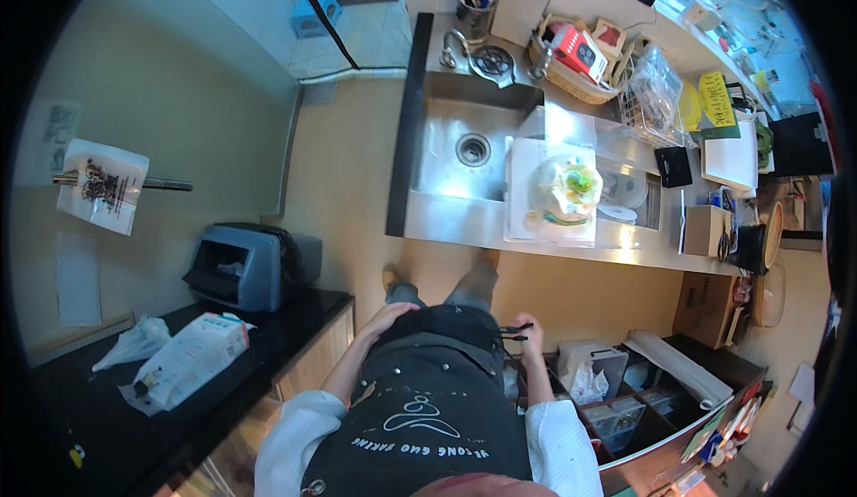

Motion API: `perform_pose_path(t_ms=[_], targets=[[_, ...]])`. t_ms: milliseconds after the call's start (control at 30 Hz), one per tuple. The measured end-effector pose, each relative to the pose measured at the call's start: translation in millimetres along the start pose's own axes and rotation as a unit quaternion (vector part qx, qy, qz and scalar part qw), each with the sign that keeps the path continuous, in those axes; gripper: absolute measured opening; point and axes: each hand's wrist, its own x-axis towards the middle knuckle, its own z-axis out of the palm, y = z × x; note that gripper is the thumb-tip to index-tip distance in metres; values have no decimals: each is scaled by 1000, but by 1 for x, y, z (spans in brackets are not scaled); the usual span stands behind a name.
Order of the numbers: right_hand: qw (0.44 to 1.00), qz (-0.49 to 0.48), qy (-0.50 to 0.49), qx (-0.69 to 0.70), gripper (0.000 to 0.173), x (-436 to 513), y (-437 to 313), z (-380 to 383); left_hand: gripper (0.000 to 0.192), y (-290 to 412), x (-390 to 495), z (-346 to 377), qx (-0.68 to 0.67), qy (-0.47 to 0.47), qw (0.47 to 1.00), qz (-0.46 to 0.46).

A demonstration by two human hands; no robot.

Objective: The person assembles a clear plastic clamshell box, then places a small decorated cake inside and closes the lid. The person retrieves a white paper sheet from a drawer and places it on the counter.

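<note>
My left hand (391,317) lies against the front of a black apron (428,370) at my left hip; whether its fingers grip the cloth cannot be made out. Off my right hip, my right hand (531,336) is closed around thin black cords (514,333) that look like apron ties. Both hands are below the steel counter (462,219). On that counter, a decorated cake (577,181) with white, green and yellow trim stands on a white board (521,226). The board overlaps the right side of the sink (445,155).
Behind the sink are a faucet (454,48), a pitcher rinser (494,63) and a wicker basket (569,82). A partitioned cabinet (616,403) with a paper roll (683,370) stands at my right. On my left, a black counter (281,329) holds a grey-blue machine (248,266) and a paper bag (191,363).
</note>
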Motion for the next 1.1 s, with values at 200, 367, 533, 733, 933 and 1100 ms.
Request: perform_pose_path(t_ms=[200, 367, 533, 733, 933, 1100], targets=[[970, 117, -182, -113, 39, -75, -31, 149, 39, -26, -31, -84, 27, -17, 999, -6], [960, 113, -235, -105, 37, -70, -19, 161, 32, -44, -25, -138, 19, -34, 999, 25], [979, 137, -85, -122, 27, -54, -42, 190, 25, -83, -8, -196, -106, 195, 970, 101], [952, 113, -165, -232, 30, 13, -81, 245, 25, -106, -17, -268, -68, 447, 892, 20], [884, 165, -323, -295, 40, 62, -144, 344, 22, -153, 13, -281, -143, 491, 859, -25], [795, 110, -293, -519, 33, 96, -175, 410, 26, -193, 85, -295, -245, 498, 829, -65]])
